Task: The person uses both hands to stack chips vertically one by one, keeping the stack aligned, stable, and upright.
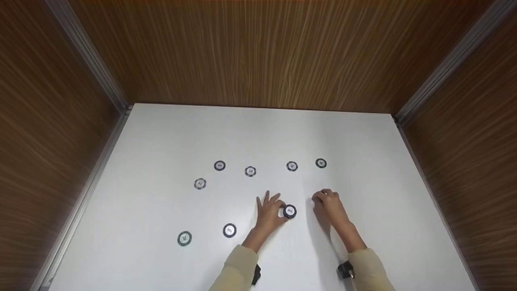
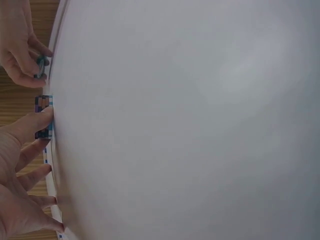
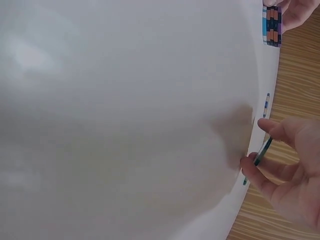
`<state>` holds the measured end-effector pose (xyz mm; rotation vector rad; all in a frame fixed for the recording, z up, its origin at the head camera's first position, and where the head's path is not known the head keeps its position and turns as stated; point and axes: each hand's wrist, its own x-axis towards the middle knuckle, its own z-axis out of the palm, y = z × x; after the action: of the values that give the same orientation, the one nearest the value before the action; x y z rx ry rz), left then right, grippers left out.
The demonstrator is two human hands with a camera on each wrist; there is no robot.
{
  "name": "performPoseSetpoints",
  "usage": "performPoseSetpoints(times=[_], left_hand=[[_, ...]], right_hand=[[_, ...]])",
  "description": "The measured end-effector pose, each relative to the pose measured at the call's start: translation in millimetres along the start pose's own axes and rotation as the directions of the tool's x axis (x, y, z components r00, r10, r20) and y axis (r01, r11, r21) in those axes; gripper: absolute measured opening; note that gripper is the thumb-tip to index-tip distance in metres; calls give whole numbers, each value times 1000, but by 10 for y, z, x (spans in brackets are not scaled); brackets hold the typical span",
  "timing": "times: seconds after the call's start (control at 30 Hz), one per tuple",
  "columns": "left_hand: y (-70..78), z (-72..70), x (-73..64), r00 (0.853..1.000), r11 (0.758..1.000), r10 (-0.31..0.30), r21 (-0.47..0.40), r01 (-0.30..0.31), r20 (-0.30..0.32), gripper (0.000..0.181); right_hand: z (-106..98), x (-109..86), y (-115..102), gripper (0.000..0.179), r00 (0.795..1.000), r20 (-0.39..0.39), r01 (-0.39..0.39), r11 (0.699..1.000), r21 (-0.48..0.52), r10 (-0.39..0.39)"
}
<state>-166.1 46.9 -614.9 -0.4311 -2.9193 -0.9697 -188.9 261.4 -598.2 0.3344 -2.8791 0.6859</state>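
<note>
My left hand (image 1: 267,217) holds a short stack of poker chips (image 1: 290,211) by its sides, thumb on one side and a finger on the other. The other fingers are spread out. In the right wrist view the stack (image 3: 272,29) shows several layers with dark, orange and blue edges, standing on the white table. To the right of it, my right hand (image 1: 333,209) pinches a single green-edged poker chip (image 3: 263,151) between thumb and fingers, tilted on edge with the fingertips close to the tabletop. From the head view, that chip is mostly hidden by the fingers.
Single poker chips lie spread flat on the white table (image 1: 161,141): a green one (image 1: 321,163) at the back right, a green one (image 1: 184,238) front left, a black one (image 1: 230,230) left of my left hand, and several others further back. Wood-grain panels (image 1: 258,52) enclose the table.
</note>
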Motion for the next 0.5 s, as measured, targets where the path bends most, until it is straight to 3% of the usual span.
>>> performPoseSetpoints(times=[0.2, 0.5], left_hand=[[-4, 6, -11, 1000, 1000, 16, 1, -16, -20, 34], [22, -18, 10, 999, 999, -31, 19, 30, 42, 37]], right_hand=[[-10, -2, -50, 9, 999, 34, -37, 999, 9, 37], [-13, -20, -147, 9, 998, 54, -22, 1000, 9, 22]])
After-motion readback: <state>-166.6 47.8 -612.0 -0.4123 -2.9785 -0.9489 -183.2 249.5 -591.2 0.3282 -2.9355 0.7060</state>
